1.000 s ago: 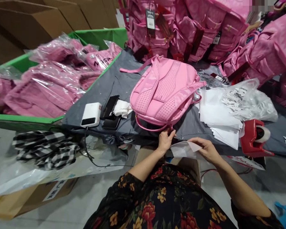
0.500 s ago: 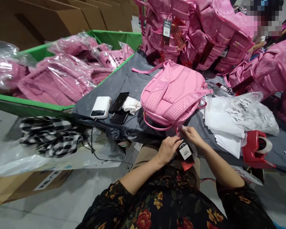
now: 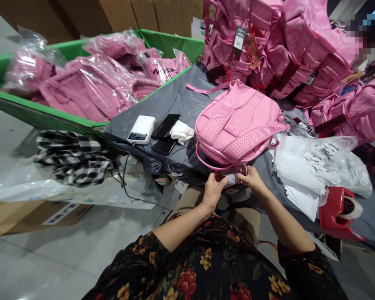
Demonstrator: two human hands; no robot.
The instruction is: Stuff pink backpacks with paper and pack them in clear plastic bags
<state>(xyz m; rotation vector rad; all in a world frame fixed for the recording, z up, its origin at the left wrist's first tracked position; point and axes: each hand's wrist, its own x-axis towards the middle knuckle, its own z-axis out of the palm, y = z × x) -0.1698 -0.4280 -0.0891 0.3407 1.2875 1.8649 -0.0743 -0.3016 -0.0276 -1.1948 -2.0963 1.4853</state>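
Note:
A pink backpack (image 3: 237,125) lies back-side up on the grey table cover (image 3: 171,100). Its carry loop hangs over the near edge. My left hand (image 3: 213,189) and my right hand (image 3: 251,179) meet just below that loop, both pinched on a small white piece (image 3: 234,180), which looks like a tag or thin bag at the backpack's near edge. The fingers hide most of it.
A white box device (image 3: 141,130), two black phones (image 3: 165,132) and a white cloth (image 3: 181,131) lie left of the backpack. White sheets and a clear bag (image 3: 318,162) and a red tape dispenser (image 3: 339,212) sit right. Bagged pink items fill a green bin (image 3: 90,83). Pink backpacks (image 3: 268,41) pile behind.
The black hang tag that my hands held half a second ago is out of sight. Both hands have risen to the backpack's near edge, and the view has swung left.

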